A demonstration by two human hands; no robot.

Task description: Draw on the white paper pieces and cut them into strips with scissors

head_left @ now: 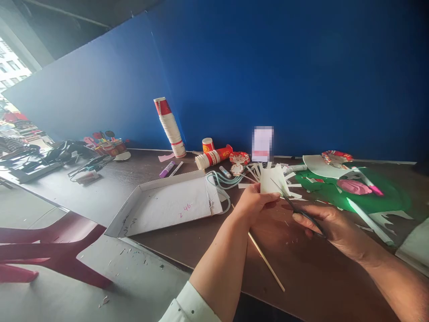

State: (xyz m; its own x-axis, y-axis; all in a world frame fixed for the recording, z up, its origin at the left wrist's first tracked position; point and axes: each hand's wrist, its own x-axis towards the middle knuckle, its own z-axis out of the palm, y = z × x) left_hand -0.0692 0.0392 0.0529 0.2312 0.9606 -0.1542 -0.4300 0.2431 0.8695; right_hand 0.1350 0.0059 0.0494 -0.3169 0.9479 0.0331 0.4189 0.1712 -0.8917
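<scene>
My left hand (255, 199) pinches a piece of white paper (272, 179) by its lower edge, above the table. Black-handled scissors (300, 211) are in my right hand (320, 223), with fingers round the handles. Their blades point up and left and lie across the paper's right part; whether they are cutting into it I cannot tell. Several narrow white strips (295, 195) spread out around and behind the paper. Which of them are joined to it is unclear. A thin wooden stick (267, 262) lies on the table below my hands.
A white box lid (167, 210) lies left, beside a coiled pale cable (223, 181). Farther back are a tall stack of paper cups (170, 127), a tipped stack (214, 157) and a purple glue stick (166, 170). Right are a white marker (370, 222) and a pink piece (354, 187) on green.
</scene>
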